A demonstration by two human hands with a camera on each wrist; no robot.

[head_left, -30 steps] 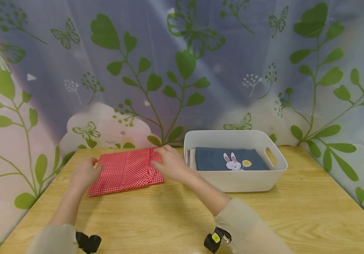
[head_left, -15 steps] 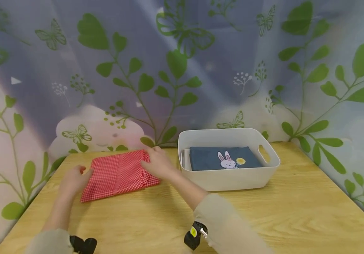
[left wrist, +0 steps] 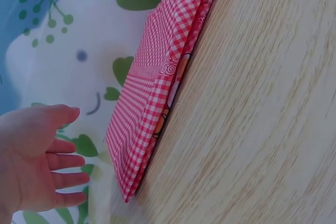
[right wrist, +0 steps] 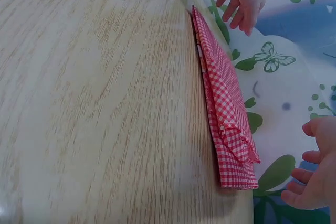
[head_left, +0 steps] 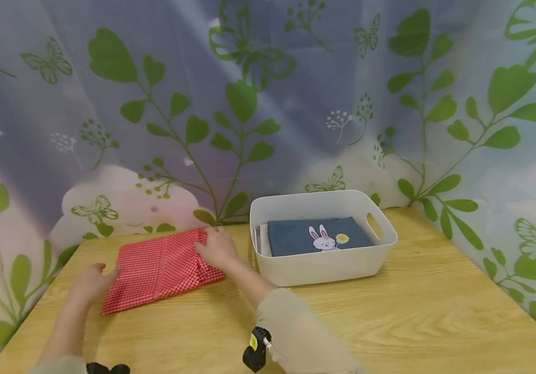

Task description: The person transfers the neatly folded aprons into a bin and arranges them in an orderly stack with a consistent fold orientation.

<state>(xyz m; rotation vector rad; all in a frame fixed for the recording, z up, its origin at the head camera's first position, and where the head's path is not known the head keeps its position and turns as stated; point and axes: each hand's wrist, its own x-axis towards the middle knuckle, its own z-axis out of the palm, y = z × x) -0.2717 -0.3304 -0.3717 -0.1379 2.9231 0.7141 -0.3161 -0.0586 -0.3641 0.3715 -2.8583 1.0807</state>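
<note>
A folded red-and-white gingham cloth [head_left: 156,270] lies flat on the wooden table, left of the white bin. Its exact kind cannot be told; in the left wrist view a bit of coloured print shows at its lower layer. My left hand [head_left: 88,285] hovers beside the cloth's left end, and in the left wrist view its relaxed fingers [left wrist: 68,179] are apart from the fabric. Over the cloth's right end is my right hand [head_left: 216,249]. From the right wrist view, that hand [right wrist: 317,174] appears to be off the cloth, fingers loosely bent and holding nothing.
A white plastic bin [head_left: 319,270] with handle holes stands right of the cloth. Inside it lies a folded dark blue fabric [head_left: 291,239] with a rabbit print, beside something pale. A curtain [head_left: 268,104] printed with leaves and butterflies hangs behind the wooden table [head_left: 413,311].
The head view has shifted, so everything sits further left in it. My left hand has drawn slightly away from the cloth's left edge. The right hand stays at the cloth's right end.
</note>
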